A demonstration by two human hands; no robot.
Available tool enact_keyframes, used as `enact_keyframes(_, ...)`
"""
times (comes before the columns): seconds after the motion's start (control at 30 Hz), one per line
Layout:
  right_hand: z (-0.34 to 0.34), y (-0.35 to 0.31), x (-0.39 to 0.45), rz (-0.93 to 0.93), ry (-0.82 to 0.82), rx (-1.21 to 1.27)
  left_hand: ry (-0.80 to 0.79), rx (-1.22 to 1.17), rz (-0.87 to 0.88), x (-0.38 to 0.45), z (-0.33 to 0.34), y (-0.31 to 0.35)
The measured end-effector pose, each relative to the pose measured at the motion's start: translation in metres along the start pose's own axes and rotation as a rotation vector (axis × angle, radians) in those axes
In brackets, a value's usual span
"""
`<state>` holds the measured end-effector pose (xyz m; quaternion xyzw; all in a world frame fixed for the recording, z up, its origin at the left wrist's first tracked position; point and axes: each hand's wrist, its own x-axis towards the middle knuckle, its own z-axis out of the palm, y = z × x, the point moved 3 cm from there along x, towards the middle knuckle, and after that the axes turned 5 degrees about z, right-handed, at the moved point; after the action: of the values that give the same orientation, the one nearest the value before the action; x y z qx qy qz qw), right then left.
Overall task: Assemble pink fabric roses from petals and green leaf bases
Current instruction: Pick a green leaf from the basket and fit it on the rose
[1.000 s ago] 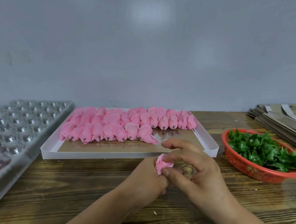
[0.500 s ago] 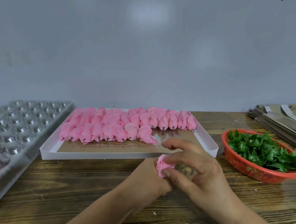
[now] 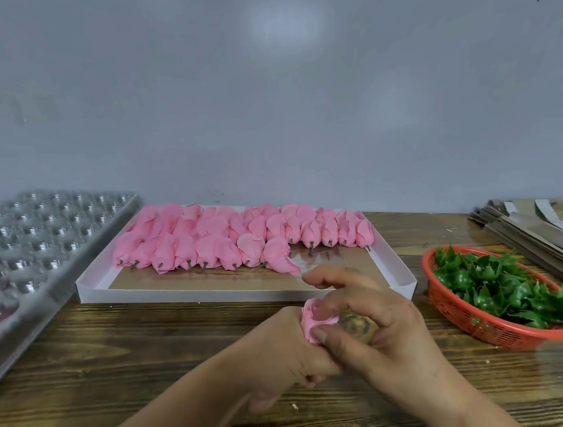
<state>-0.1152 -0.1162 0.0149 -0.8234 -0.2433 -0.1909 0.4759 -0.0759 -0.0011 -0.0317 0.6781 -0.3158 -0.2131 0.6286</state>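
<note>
My left hand [image 3: 286, 347] grips the rose [image 3: 312, 318] over the near table [image 3: 117, 384], in front of the box [image 3: 397, 284]. Since a second ago my right hand [image 3: 369, 322] has shifted its thumb and forefinger slightly round the bloom, pinching the outer petals; I judge shaping is nearly complete and no leaf base is fitted yet. Count: one rose in hand, roughly two dozen petal heads [image 3: 241, 238] in the box, one basket [image 3: 491, 331] of leaves [image 3: 500, 288], too many to count.

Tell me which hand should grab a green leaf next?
Probably the right hand: the red plastic basket of green leaf bases sits just beside it, and it only pinches the pink fabric rose, which the left hand grips.
</note>
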Motion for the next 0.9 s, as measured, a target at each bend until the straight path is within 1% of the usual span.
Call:
enact_keyframes(0.07,0.000,-0.001,0.001,0.012,-0.018,-0.006,-0.036,-0.039,0.009,-0.001,0.003,0.002)
enact_keyframes(0.13,0.001,-0.002,0.001,0.012,-0.021,-0.022,-0.034,-0.038,0.005,-0.002,0.005,0.005)
enact_keyframes(0.27,0.004,0.001,0.000,0.011,0.019,-0.042,0.053,0.031,0.064,-0.003,0.006,0.014)
enact_keyframes(0.37,0.005,0.003,-0.001,0.005,0.060,-0.056,0.122,0.047,0.059,-0.003,0.005,0.015)
enact_keyframes(0.53,0.006,-0.004,0.000,-0.110,0.074,-0.197,0.123,0.063,0.050,-0.003,0.005,0.013)
enact_keyframes(0.63,0.008,-0.006,0.000,-0.149,0.047,-0.254,0.116,0.054,0.056,-0.003,0.006,0.010)
enact_keyframes(0.7,0.007,-0.005,-0.001,-0.140,0.037,-0.221,0.104,0.039,0.062,-0.002,0.006,0.010)
enact_keyframes(0.8,0.001,-0.001,0.001,-0.006,0.081,0.016,0.143,0.050,0.042,-0.002,0.002,0.008)
enact_keyframes(0.83,-0.001,0.002,0.001,0.030,0.087,0.058,0.153,0.049,0.030,-0.003,0.000,0.008)
enact_keyframes(0.9,-0.003,0.004,0.001,0.032,0.090,0.031,0.137,0.003,0.035,-0.004,-0.001,0.010)
